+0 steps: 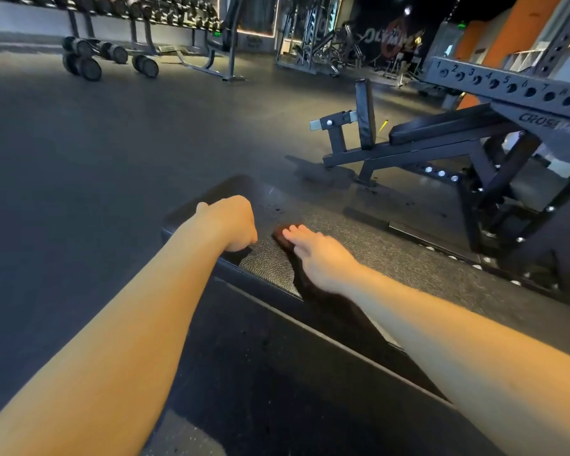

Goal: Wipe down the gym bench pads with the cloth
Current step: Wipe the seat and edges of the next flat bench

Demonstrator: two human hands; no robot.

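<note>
As it lies flat, right hand (323,261) presses cloth (279,237).

A gym: dumbbell rack (122,14), adjustable bench (418,139), numbered power rack (507,87).

Dark cloth (281,237) on black bench pad (392,258)

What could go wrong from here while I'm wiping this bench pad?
1. Droplets sit on the pad beyond the cloth; they may be missed and left wet.
2. The left hand rests curled on the pad, so the patch under it could get skipped.
3. The right hand presses the cloth with straight fingers near the pad's edge; the cloth might slide off.
</note>
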